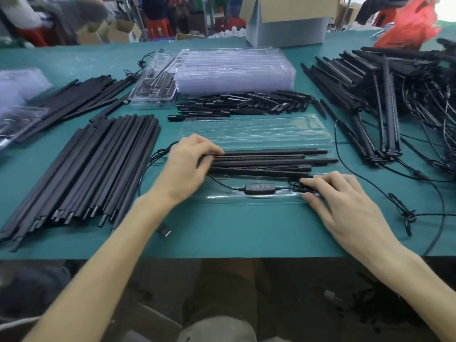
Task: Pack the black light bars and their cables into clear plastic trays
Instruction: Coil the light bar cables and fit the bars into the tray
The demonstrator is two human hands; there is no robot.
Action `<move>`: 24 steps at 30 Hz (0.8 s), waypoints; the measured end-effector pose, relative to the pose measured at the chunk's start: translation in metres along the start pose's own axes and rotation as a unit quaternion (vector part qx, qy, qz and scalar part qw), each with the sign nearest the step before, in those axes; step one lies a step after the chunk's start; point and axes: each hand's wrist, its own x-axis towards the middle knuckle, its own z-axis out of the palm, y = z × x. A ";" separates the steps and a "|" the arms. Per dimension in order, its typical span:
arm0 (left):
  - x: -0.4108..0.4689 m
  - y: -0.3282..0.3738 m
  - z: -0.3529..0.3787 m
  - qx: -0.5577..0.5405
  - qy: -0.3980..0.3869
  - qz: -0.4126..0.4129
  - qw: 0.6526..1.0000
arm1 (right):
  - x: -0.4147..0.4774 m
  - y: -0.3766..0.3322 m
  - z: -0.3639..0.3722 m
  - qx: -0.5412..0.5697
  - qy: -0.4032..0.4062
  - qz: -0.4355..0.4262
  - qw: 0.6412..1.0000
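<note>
Status at the desk (pixel 246 230):

- One tray (pixel 254 134) lay open in front of me, lid half at the back. Light bars (pixel 271 161) sat in the middle channels, lengthwise left to right. I counted five, though the lower ones overlapped, so the count is loose.
- Left hand (pixel 187 166): fingers curled over the left ends of the light bars, gripping them. It hid those ends.
- Right hand (pixel 340 201): fingers and thumb pinched the coiled cable (pixel 222 183) at the right end of the tray's front channel. The coil was mostly hidden under my fingers.
- One controller (pixel 259 188) with four buttons lay in that front channel, inline on the cable. The cable looped out past the tray's left end. One plug (pixel 164 230) lay on the desk near my left forearm.

Around:
- Left: two rod piles, the near one (pixel 98 169) just beside the tray and the far one (pixel 74 99) behind it. Too many rods to count.
- Behind the tray: a pile of short black pieces (pixel 246 104), touching the lid edge. Behind that, one stack of empty trays (pixel 234 70), with one packed tray (pixel 155 85) on its left.
- Right: a heap of wired bars (pixel 382 95), cables tangled. One loose wire (pixel 404 213) from it curved close past the tray's right end.
- Far edge: one cardboard box (pixel 288 21) and one red bag (pixel 414 23).
</note>
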 end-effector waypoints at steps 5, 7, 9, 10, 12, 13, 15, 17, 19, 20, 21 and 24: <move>-0.013 -0.046 -0.026 0.059 -0.014 0.007 0.998 | -0.001 0.000 0.001 0.003 0.009 -0.004 1.000; -0.015 -0.052 -0.027 0.088 0.000 0.032 0.996 | -0.001 0.001 0.001 0.003 0.007 -0.004 1.000; -0.016 -0.053 -0.030 0.122 0.021 0.057 0.991 | -0.001 0.001 0.001 0.005 0.006 -0.005 1.000; -0.015 -0.053 -0.032 0.132 0.029 0.067 0.989 | -0.001 0.001 0.001 0.006 0.005 -0.004 1.000; -0.015 -0.051 -0.040 0.145 0.033 0.084 0.985 | -0.001 0.001 0.001 0.006 0.002 -0.002 1.000; -0.015 -0.050 -0.044 0.142 0.023 0.092 0.985 | -0.001 0.001 0.000 0.006 0.002 -0.001 1.000; -0.015 -0.047 -0.053 0.116 -0.006 0.099 0.988 | -0.001 0.000 -0.001 0.006 0.001 0.001 1.000; -0.015 -0.042 -0.059 0.091 -0.015 0.103 0.990 | -0.001 0.000 -0.001 0.005 -0.003 0.002 1.000; -0.015 -0.038 -0.065 0.087 -0.010 0.105 0.991 | -0.001 0.001 -0.002 0.004 -0.004 0.002 1.000; -0.014 -0.038 -0.067 0.097 -0.011 0.103 0.990 | -0.001 0.001 -0.002 0.003 -0.005 0.002 1.000; -0.015 -0.040 -0.068 0.107 -0.020 0.099 0.989 | -0.001 0.001 -0.002 0.003 -0.007 0.003 1.000; -0.021 -0.050 -0.067 0.107 -0.075 0.036 0.991 | -0.001 0.001 -0.002 0.003 -0.005 0.004 1.000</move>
